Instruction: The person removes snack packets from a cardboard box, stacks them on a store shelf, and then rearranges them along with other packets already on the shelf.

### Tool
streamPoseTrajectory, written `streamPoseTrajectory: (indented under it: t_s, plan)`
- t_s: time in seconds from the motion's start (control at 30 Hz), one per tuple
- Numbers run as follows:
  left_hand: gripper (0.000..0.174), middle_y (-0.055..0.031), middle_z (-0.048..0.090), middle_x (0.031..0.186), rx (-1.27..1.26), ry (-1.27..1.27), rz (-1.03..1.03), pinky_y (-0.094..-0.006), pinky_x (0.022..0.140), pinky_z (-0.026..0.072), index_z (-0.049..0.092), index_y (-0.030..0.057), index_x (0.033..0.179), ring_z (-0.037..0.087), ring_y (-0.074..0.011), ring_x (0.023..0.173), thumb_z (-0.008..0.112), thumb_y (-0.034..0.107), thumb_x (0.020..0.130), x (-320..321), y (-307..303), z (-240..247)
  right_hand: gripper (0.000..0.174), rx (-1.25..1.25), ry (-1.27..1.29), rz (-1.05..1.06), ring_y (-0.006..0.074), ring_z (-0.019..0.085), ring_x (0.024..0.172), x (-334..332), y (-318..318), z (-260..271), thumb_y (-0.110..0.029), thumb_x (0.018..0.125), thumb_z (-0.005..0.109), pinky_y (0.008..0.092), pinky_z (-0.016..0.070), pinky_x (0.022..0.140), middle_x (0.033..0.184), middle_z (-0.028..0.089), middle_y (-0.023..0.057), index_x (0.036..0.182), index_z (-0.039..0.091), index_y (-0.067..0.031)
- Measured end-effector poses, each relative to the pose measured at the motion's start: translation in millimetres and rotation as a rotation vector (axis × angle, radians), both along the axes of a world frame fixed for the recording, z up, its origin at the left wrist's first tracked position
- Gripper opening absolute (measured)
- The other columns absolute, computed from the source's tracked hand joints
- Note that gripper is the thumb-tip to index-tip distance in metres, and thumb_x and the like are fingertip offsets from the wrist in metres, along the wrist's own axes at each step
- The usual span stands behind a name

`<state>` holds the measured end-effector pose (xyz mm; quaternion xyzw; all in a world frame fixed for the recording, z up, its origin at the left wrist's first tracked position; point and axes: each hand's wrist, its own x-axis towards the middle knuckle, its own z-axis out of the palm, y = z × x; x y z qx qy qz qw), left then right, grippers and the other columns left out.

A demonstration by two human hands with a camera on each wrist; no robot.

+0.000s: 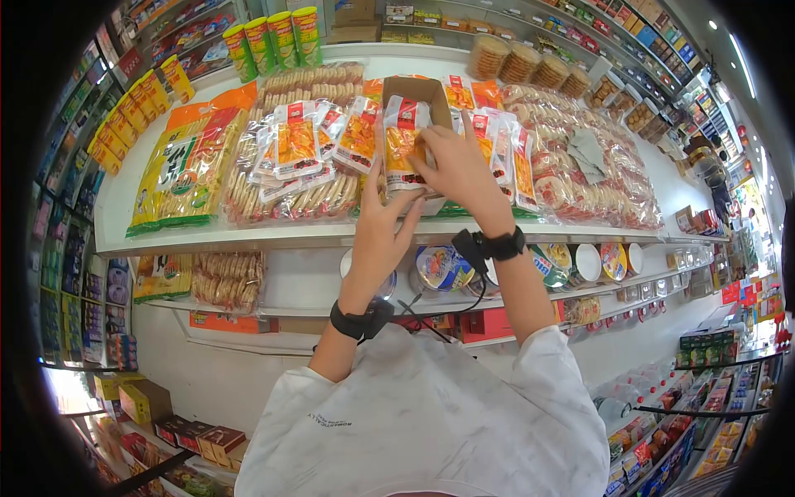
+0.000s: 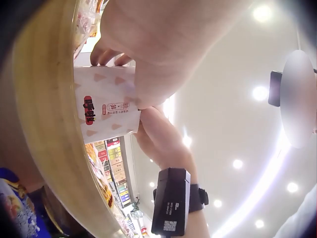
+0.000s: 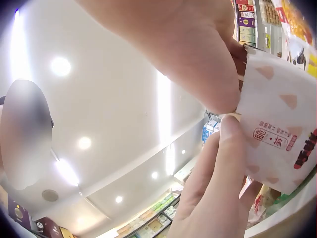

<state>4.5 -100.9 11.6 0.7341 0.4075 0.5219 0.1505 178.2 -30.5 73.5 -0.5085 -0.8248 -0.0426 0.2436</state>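
An open cardboard box with a white printed front stands near the front edge of the counter. Inside it is an orange snack packet with a red top. My left hand holds the box at its front left corner, one finger along the side and the thumb by the front rim. From the right my right hand reaches over the box, its bent fingers at the packet's right edge. In the right wrist view the left thumb meets the box's upper edge, close under the right hand; the right fingertips are partly hidden.
Loose snack packets lie left of the box on bagged biscuits, with more packets to its right. A large noodle bag lies farther left. Green canisters stand behind. Bowl-shaped tubs sit on the shelf below.
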Motion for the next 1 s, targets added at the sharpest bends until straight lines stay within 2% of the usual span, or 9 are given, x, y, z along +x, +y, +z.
streamPoseTrajectory:
  t_s: [0.07, 0.27, 0.37, 0.47, 0.57, 0.67, 0.77, 0.87, 1.0]
  plan:
    - [0.028, -0.0313, 0.034, 0.165, -0.009, -0.011, -0.008, -0.0497, 0.117, 0.042, 0.074, 0.0057, 0.124, 0.044, -0.0492, 0.147, 0.074, 0.015, 0.098, -1, 1, 1, 0.048, 0.016, -0.04, 0.012, 0.0335, 0.064, 0.129, 3, 11, 3, -0.038, 0.097, 0.072, 0.0644, 0.0193, 0.128, 0.136, 0.068, 0.016, 0.132, 0.068, -0.0059]
    - [0.025, -0.0297, 0.034, 0.166, -0.077, -0.044, -0.009, -0.0504, 0.116, 0.0435, 0.07, 0.0038, 0.118, 0.044, -0.0483, 0.148, 0.076, 0.016, 0.097, -3, -2, -1, 0.062, 0.22, -0.08, 0.141, 0.0315, 0.067, 0.122, 1, 27, -4, -0.054, 0.091, 0.071, 0.0646, 0.0139, 0.129, 0.136, 0.068, 0.0149, 0.14, 0.068, -0.0147]
    - [0.021, -0.0302, 0.035, 0.166, -0.102, -0.05, -0.018, -0.0506, 0.116, 0.0438, 0.07, 0.0035, 0.112, 0.044, -0.0491, 0.148, 0.077, 0.016, 0.096, -3, -3, 0, 0.062, -0.086, -0.24, 0.12, 0.0322, 0.068, 0.118, 2, 27, 16, -0.058, 0.09, 0.069, 0.0599, 0.0277, 0.125, 0.129, 0.071, 0.015, 0.132, 0.073, -0.0126]
    - [0.022, -0.0256, 0.032, 0.169, -0.074, -0.002, -0.024, -0.048, 0.118, 0.0423, 0.069, 0.0022, 0.116, 0.045, -0.0449, 0.15, 0.075, 0.015, 0.098, -5, -2, -1, 0.059, -0.22, -0.086, 0.183, 0.0329, 0.07, 0.113, 6, 45, 17, -0.058, 0.09, 0.068, 0.0532, 0.0418, 0.114, 0.123, 0.073, 0.0148, 0.125, 0.077, -0.011]
    - [0.021, -0.0268, 0.032, 0.169, -0.067, -0.003, -0.023, -0.0482, 0.118, 0.0422, 0.07, 0.0031, 0.115, 0.044, -0.0448, 0.15, 0.075, 0.015, 0.098, -5, 1, -4, 0.058, -0.061, -0.13, 0.176, 0.0323, 0.07, 0.11, 4, 58, 4, -0.059, 0.091, 0.067, 0.0491, 0.0486, 0.102, 0.121, 0.073, 0.0145, 0.121, 0.078, -0.0102]
    - [0.02, -0.0279, 0.032, 0.169, -0.093, -0.004, -0.022, -0.0484, 0.118, 0.0418, 0.07, 0.0029, 0.115, 0.043, -0.0449, 0.151, 0.075, 0.014, 0.098, -4, -3, 0, 0.058, -0.043, -0.207, 0.138, 0.0329, 0.068, 0.116, -2, 49, 8, -0.057, 0.093, 0.069, 0.0523, 0.042, 0.114, 0.124, 0.073, 0.0148, 0.127, 0.075, -0.0104]
    - [0.017, -0.0304, 0.033, 0.167, -0.041, -0.013, -0.011, -0.0493, 0.112, 0.0474, 0.069, 0.0037, 0.108, 0.045, -0.0492, 0.147, 0.076, 0.013, 0.096, -1, -4, 4, 0.06, 0.103, -0.047, 0.225, 0.0348, 0.062, 0.132, 6, 48, 0, -0.053, 0.093, 0.073, 0.0579, 0.0282, 0.126, 0.136, 0.068, 0.0149, 0.137, 0.069, -0.0121]
    - [0.018, -0.03, 0.033, 0.167, -0.061, 0.019, 0.007, -0.0486, 0.109, 0.0494, 0.068, 0.0022, 0.109, 0.046, -0.0487, 0.146, 0.076, 0.013, 0.096, -2, -5, 4, 0.064, 0.159, 0.041, 0.228, 0.0348, 0.051, 0.145, 19, 31, 3, -0.045, 0.088, 0.08, 0.0625, 0.0233, 0.127, 0.141, 0.065, 0.0151, 0.142, 0.066, -0.015]
    - [0.021, -0.0299, 0.031, 0.168, -0.047, 0.026, 0.016, -0.0495, 0.109, 0.0494, 0.067, 0.0002, 0.109, 0.046, -0.0493, 0.146, 0.076, 0.013, 0.096, -3, -4, -2, 0.068, 0.012, -0.06, 0.172, 0.0364, 0.036, 0.155, 30, 1, 15, -0.041, 0.083, 0.085, 0.0644, 0.0189, 0.129, 0.151, 0.059, 0.0129, 0.142, 0.065, -0.0154]
